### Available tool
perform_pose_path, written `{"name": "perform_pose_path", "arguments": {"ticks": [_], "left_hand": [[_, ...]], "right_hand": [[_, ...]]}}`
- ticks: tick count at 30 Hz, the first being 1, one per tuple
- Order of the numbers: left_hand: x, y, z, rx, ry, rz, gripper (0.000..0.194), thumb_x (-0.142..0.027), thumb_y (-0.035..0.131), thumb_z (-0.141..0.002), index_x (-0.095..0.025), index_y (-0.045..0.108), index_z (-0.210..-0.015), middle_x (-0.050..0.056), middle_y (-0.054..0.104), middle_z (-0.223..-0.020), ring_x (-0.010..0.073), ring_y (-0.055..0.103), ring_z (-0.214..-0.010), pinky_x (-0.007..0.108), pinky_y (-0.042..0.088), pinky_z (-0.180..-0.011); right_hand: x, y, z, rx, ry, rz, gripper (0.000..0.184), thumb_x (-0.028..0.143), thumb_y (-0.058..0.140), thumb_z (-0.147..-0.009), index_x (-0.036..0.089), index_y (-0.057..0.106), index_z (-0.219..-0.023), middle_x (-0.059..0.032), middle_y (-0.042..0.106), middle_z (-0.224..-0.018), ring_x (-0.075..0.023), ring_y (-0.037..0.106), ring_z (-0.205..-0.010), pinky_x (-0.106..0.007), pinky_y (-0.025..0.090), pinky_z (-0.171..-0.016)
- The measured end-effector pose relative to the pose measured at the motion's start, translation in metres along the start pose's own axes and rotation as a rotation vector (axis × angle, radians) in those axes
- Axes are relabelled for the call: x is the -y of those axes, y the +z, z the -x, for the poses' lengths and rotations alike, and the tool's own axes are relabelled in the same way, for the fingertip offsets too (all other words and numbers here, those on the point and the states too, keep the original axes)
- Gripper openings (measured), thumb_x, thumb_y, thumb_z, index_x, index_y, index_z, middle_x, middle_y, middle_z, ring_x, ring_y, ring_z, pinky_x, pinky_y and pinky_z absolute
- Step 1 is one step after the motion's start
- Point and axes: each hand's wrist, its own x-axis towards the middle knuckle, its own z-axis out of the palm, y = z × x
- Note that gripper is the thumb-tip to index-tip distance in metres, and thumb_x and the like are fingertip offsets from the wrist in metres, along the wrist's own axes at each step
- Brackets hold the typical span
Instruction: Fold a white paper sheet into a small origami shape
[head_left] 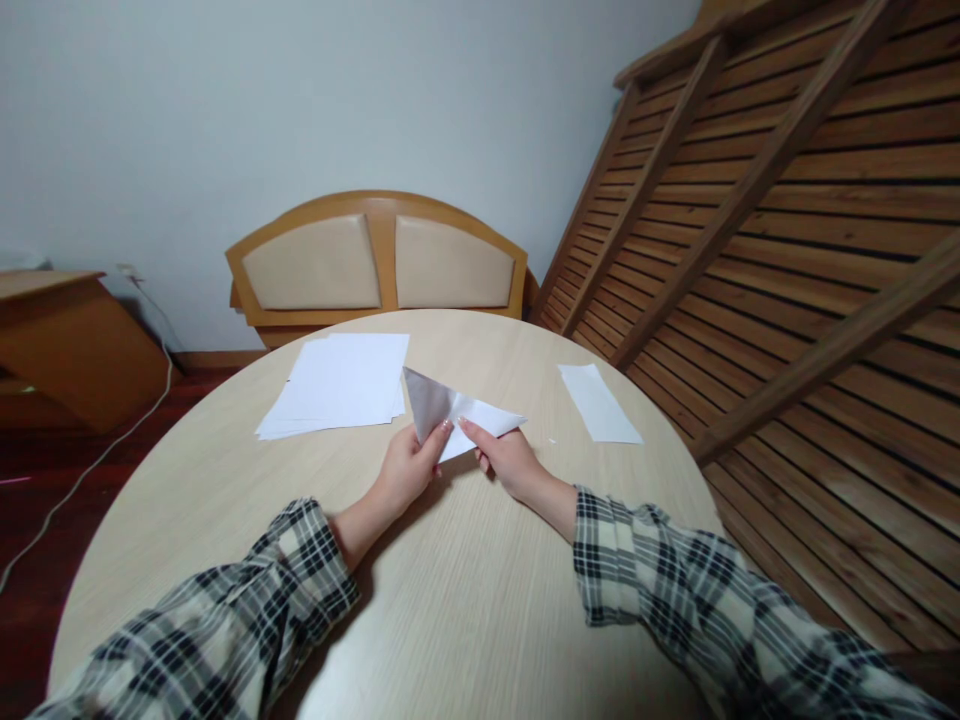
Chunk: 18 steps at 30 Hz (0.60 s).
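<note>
A white sheet of paper folded into a triangular shape (437, 400) is held up over the middle of the table, with a crease showing near its centre. My left hand (409, 465) pinches its lower left side, thumb on top and fingers beneath. On the right side my right hand (510, 462) grips the same folded paper, its thumb pressed near the middle and its fingers curled underneath. The two thumb tips are close together. My fingers hide part of the paper's lower edge.
A stack of white sheets (341, 385) lies on the round table (465, 600) at the left. A paper strip (598, 402) rests at the right, near a tiny scrap (553, 441). A slatted wooden frame (787, 220) leans along the right; a padded headboard (379, 260) stands behind.
</note>
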Motion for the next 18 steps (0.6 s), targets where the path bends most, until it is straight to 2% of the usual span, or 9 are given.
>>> {"name": "perform_pose_path", "arguments": {"ticks": [6,13,18], "left_hand": [[-0.0002,0.0006,-0.0010,-0.017,-0.014,-0.024,0.037,-0.050,0.060,-0.077,-0.018,0.051,-0.059,-0.004,0.043,-0.038,0.0095,0.040,-0.032,0.021,0.028,-0.033],[0.0038,-0.0006,-0.0013,-0.002,-0.012,-0.041,0.038,-0.052,0.059,-0.077,-0.018,0.051,-0.060,-0.004,0.043,-0.039,0.0096,0.040,-0.033,0.021,0.028,-0.033],[0.0039,-0.0012,-0.0015,-0.001,-0.007,-0.044,0.038,-0.050,0.058,-0.078,-0.019,0.051,-0.058,-0.003,0.043,-0.038,0.0096,0.040,-0.033,0.021,0.027,-0.033]], "right_hand": [[0.0047,0.0003,0.0007,-0.015,-0.019,0.013,0.044,0.058,0.069,-0.070,0.021,0.047,-0.060,0.0065,0.040,-0.042,-0.0068,0.032,-0.035,-0.024,0.020,-0.033],[0.0033,-0.0080,-0.0011,-0.004,-0.017,0.124,0.046,0.062,0.066,-0.072,0.020,0.051,-0.059,0.0046,0.044,-0.043,-0.0069,0.034,-0.034,-0.023,0.022,-0.032],[0.0056,-0.0067,-0.0006,0.023,-0.032,0.078,0.042,0.058,0.065,-0.074,0.021,0.050,-0.063,0.0072,0.039,-0.042,-0.0062,0.030,-0.033,-0.022,0.018,-0.031]]}}
